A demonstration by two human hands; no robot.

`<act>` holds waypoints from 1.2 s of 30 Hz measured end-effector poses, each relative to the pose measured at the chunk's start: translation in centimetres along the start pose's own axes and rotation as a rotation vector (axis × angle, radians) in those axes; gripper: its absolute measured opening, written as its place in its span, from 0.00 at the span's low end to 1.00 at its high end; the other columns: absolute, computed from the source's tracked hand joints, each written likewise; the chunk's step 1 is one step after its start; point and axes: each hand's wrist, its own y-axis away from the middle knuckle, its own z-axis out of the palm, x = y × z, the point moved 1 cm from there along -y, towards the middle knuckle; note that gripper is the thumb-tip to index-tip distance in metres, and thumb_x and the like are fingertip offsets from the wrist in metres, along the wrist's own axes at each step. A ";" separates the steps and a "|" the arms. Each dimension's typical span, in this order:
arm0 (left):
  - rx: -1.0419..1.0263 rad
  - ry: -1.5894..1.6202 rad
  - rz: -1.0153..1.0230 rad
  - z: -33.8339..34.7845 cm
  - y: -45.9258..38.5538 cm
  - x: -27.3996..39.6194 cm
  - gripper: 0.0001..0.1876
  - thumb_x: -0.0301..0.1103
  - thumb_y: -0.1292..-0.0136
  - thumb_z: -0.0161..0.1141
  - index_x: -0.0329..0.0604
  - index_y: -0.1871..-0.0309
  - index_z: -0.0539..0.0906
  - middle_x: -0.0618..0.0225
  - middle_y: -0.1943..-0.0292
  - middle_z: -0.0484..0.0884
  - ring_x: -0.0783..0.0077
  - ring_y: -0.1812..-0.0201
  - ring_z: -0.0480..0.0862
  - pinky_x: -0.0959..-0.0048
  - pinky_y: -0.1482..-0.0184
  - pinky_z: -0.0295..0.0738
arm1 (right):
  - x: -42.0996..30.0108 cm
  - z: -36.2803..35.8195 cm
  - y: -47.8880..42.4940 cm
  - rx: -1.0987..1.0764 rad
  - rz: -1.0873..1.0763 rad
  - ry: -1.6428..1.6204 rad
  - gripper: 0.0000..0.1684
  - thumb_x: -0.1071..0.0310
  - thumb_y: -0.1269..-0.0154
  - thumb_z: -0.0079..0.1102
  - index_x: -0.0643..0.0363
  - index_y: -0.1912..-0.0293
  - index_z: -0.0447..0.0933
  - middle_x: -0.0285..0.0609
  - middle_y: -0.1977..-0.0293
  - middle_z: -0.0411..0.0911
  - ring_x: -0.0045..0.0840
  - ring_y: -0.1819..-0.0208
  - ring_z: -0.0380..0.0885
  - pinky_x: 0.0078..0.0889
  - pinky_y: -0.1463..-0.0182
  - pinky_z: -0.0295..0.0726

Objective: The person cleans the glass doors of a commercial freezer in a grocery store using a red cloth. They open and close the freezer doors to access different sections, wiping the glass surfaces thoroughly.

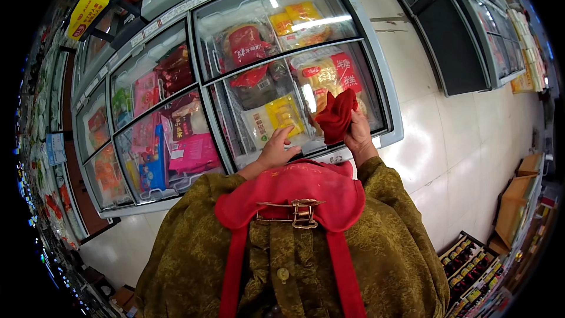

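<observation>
A bunched red cloth (336,115) is gripped in my right hand (359,134), above the near right corner of a chest freezer (394,117). My left hand (279,148) holds nothing, its fingers apart, over the freezer's near edge. Below it, under the glass lid (247,68), lies a yellow and clear food packet (276,119). Behind the cloth, a large bag of pale round food (320,70) with red printing shows through the glass, partly hidden. Whether the left fingertips touch the glass I cannot tell.
More glass-topped sections with pink packs (196,152) and a blue pack (153,161) extend left. A yellow box (95,0) stands at the far left. Right lies a tiled floor (423,128), with a dark cabinet (454,39) beyond and bottle crates (468,260) at lower right.
</observation>
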 end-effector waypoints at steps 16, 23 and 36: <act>0.497 -0.817 -0.119 -10.1 -4.0 -8.0 0.42 0.45 0.44 0.65 0.42 0.28 0.60 0.48 0.25 0.50 0.45 0.25 0.46 0.50 0.26 0.44 | 5.0 -0.1 -7.0 -0.041 -0.376 2.189 0.11 0.65 0.41 0.56 0.54 0.58 0.76 0.47 0.64 0.80 0.41 0.60 0.79 0.43 0.57 0.76; 0.516 -0.859 -0.098 -9.6 -3.5 -8.1 0.41 0.47 0.41 0.62 0.40 0.27 0.59 0.46 0.25 0.49 0.43 0.24 0.46 0.49 0.27 0.43 | 7.8 1.3 -9.1 -0.583 -0.478 2.119 0.11 0.69 0.44 0.54 0.51 0.59 0.77 0.39 0.70 0.76 0.36 0.65 0.77 0.41 0.64 0.76; 0.491 -0.807 -0.156 -10.0 -3.9 -8.0 0.41 0.48 0.41 0.61 0.42 0.27 0.59 0.48 0.25 0.49 0.44 0.24 0.45 0.49 0.27 0.42 | 8.6 6.7 -12.9 -0.605 -0.500 2.221 0.06 0.68 0.45 0.54 0.53 0.72 0.79 0.45 0.73 0.78 0.38 0.69 0.81 0.42 0.66 0.79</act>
